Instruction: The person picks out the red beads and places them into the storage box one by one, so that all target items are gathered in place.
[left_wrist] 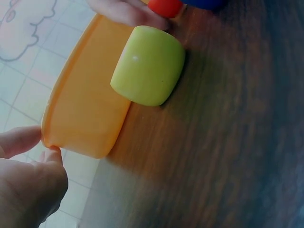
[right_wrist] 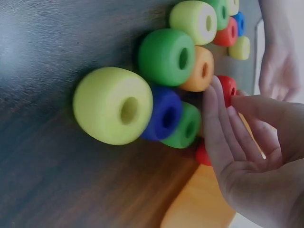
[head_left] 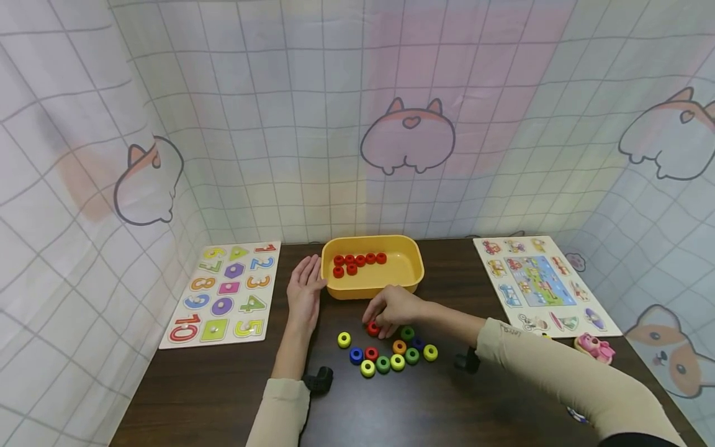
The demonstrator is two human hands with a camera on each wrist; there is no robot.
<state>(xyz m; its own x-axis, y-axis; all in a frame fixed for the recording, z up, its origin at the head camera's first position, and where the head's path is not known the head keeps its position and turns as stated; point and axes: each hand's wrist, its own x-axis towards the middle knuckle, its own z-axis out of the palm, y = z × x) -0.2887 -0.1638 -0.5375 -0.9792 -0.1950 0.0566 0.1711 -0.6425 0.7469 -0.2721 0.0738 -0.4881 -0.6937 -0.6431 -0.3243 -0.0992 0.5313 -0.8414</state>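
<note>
My left hand (head_left: 304,295) lies along the left side of a yellow plastic tray (head_left: 412,284), fingers fairly straight, thumb touching its near corner. In the left wrist view, fingertips (left_wrist: 53,154) meet the orange-looking rim. Several red beads (head_left: 360,261) sit in the tray's left part. Just in front of the tray, my right hand (head_left: 395,308) pinches a red bead (right_wrist: 227,90) between thumb and fingers, low over the table. Another red bead (right_wrist: 203,154) shows partly behind that hand. Loose beads lie around it: yellow (head_left: 430,352), green (head_left: 412,356), orange (head_left: 399,347) and blue (head_left: 356,356).
A number puzzle board (head_left: 223,295) lies at the left, a picture puzzle board (head_left: 544,285) at the right. A pink toy figure (head_left: 594,347) stands near the right board. Patterned cloth (head_left: 313,155) closes off the table's back and sides.
</note>
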